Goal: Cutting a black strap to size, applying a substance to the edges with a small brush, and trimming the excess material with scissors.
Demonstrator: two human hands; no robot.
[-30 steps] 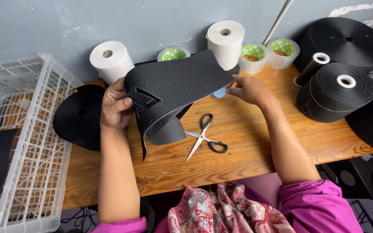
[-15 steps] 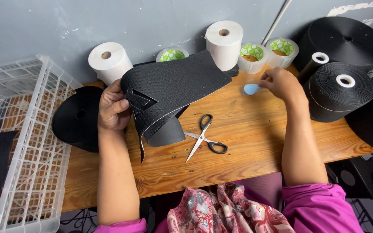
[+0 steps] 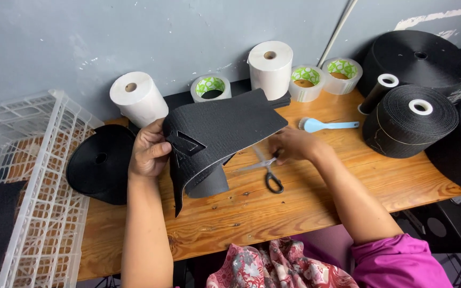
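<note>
Left hand (image 3: 148,152) is clamping the black fabric panel (image 3: 222,130) raised above the worktop (image 3: 316,197), freeing the right hand (image 3: 289,145), which is closing on the scissors (image 3: 267,169) lying beneath its edge.

Left hand (image 3: 148,152) gripping curved black textured sheet (image 3: 220,133), raised above wooden table (image 3: 348,186). Right hand (image 3: 292,145) down on scissors (image 3: 265,169), partly blurred; grip unclear. Light blue brush (image 3: 324,126) just behind right hand. White paper rolls (image 3: 269,62), tape rolls (image 3: 210,87) along grey wall. Black webbing rolls (image 3: 409,120) at right. White plastic crate (image 3: 22,186) at left.
</note>
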